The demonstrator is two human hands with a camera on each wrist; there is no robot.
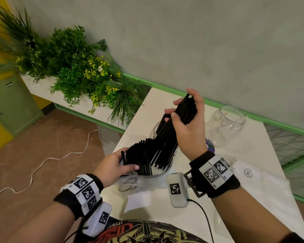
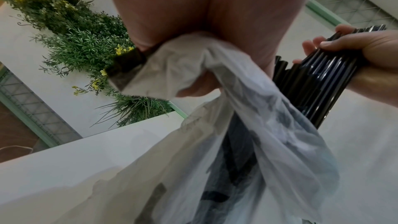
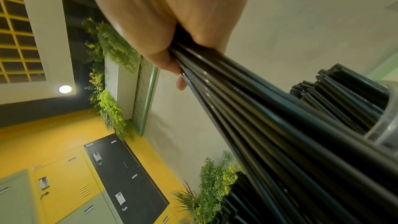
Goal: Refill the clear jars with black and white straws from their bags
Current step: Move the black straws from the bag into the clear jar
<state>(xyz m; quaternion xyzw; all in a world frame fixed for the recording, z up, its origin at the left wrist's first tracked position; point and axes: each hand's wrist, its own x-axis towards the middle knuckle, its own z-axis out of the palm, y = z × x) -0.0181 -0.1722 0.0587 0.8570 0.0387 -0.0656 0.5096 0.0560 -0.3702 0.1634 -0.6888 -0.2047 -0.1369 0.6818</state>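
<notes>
- The right hand (image 1: pixel 186 123) has its fingers and thumb curled round a bundle of black straws (image 1: pixel 175 127), gripping the upper part.
- The bundle's long axis slants down from those fingers toward the person; its lower ends reach into the near jar (image 1: pixel 167 168), just below the grip.
- The left hand (image 1: pixel 112 165) pinches the plastic bag (image 2: pixel 247 142) with the remaining straws (image 1: pixel 140 155), beside that jar.
- The empty jar (image 1: pixel 225 127) stands apart, beyond the right fingers.
- Likely next: lower the bundle along its axis.
</notes>
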